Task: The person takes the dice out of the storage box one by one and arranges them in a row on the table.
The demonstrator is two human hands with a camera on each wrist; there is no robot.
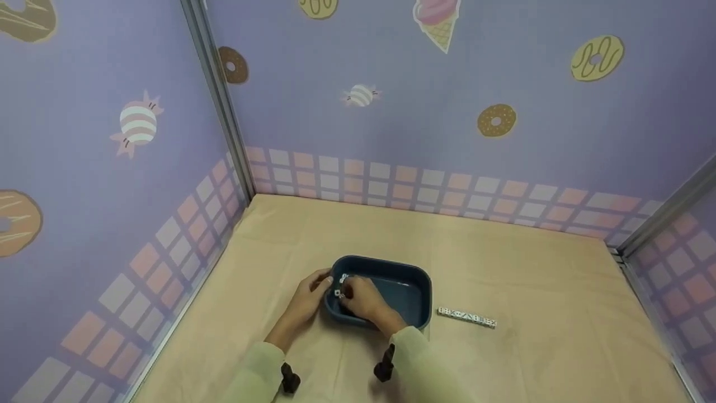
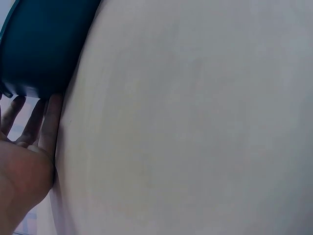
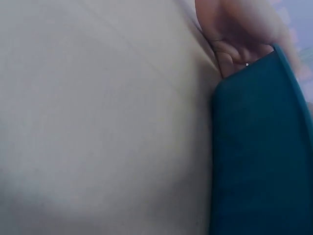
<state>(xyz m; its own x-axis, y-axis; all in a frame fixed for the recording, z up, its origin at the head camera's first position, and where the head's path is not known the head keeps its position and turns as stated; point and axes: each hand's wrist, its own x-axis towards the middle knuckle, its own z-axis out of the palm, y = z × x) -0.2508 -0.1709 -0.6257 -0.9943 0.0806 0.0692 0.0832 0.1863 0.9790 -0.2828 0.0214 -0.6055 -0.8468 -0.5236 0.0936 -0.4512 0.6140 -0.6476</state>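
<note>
A dark blue rectangular container (image 1: 411, 271) with rounded corners sits on the cloth. Small white dice (image 1: 343, 277) with dark dots lie inside its left end. My right hand (image 1: 363, 299) reaches over the near rim, its fingers curled down and pinching a die (image 1: 337, 293); the fingertips are partly hidden. Against the container's left end rests my left hand (image 1: 305, 296), thumb at the rim. In the left wrist view, straight fingers (image 2: 50, 125) of that hand touch the outer end wall. The right wrist view shows the container's outer side (image 3: 259, 147).
To the right of the container lies a straight row of several white dice (image 1: 467, 317), touching end to end. A pale yellow cloth (image 1: 537, 280) covers the table. Patterned walls (image 1: 391, 129) and metal corner posts (image 1: 221, 101) enclose the table at the back and sides.
</note>
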